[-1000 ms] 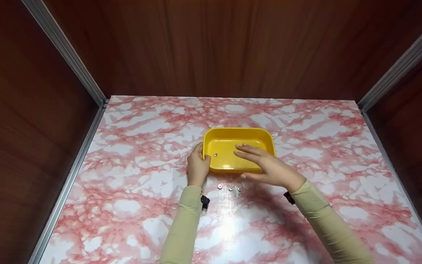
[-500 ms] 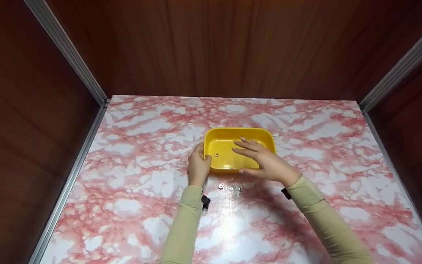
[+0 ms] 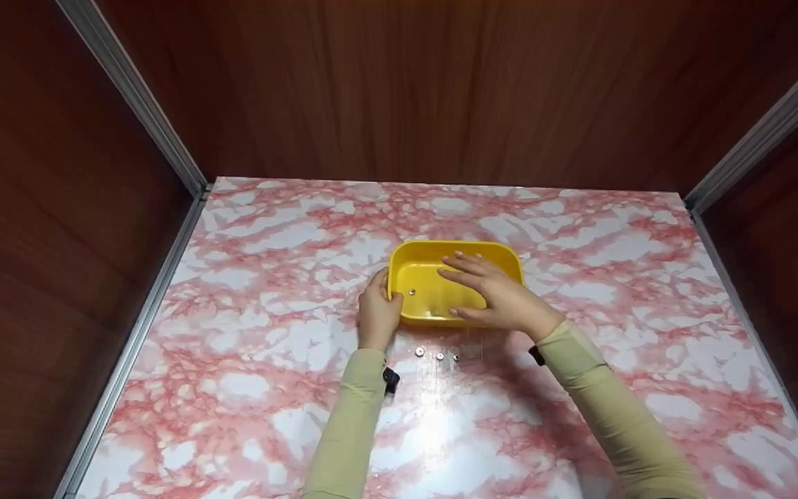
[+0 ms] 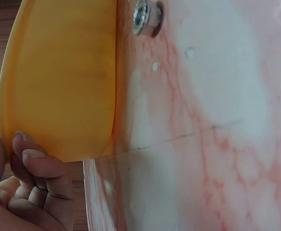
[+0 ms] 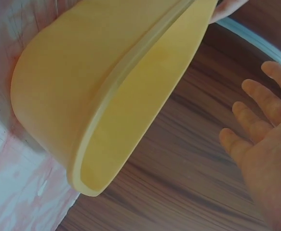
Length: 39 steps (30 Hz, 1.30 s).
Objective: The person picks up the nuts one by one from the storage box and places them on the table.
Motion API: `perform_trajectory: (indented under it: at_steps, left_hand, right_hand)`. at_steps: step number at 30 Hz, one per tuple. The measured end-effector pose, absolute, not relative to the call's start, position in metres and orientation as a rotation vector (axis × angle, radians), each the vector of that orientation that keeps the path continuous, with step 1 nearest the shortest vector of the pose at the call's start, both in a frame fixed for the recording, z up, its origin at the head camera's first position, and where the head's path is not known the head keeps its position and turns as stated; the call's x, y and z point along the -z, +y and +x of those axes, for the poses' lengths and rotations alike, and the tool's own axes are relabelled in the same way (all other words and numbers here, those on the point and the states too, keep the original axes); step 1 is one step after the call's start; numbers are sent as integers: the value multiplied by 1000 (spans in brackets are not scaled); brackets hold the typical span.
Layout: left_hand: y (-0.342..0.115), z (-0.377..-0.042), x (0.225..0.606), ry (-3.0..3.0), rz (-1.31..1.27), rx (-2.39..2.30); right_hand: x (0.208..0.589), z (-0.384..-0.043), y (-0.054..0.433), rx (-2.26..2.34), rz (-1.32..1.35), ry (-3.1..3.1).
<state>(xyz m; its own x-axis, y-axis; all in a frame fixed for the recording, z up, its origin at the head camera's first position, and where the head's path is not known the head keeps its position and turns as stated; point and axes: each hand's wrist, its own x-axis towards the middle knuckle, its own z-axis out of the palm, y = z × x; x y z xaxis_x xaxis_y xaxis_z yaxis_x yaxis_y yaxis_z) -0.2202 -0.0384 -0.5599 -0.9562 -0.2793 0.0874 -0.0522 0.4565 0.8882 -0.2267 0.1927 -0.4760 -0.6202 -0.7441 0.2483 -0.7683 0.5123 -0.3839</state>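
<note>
My left hand grips the left wall of a yellow rectangular tub, thumb over the rim and fingers outside. The left wrist view shows its fingertips curled against the tub's end. Inside the tub, near the left end, lies a small round metal piece. Over the tub's right half hovers my right hand, fingers spread and nothing in it. In the right wrist view that hand is apart from the tub wall.
On the pink-and-white marbled table, a short row of small metal pieces lies before the tub: a flanged one, a middle one and a right one. Dark wood panels with metal edging enclose the back and sides.
My right hand has shifted a little left and farther in over the tub, its fingers spreading wider. The left hand keeps its grip on the tub.
</note>
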Motion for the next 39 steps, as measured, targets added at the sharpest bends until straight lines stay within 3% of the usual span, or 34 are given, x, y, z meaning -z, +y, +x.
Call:
perform_trajectory:
  at_steps: [39]
  left_hand:
    - [-39,-221,561,-2471,268,1501]
  right_hand:
    - [476,-271,178,-842,1350,-2760]
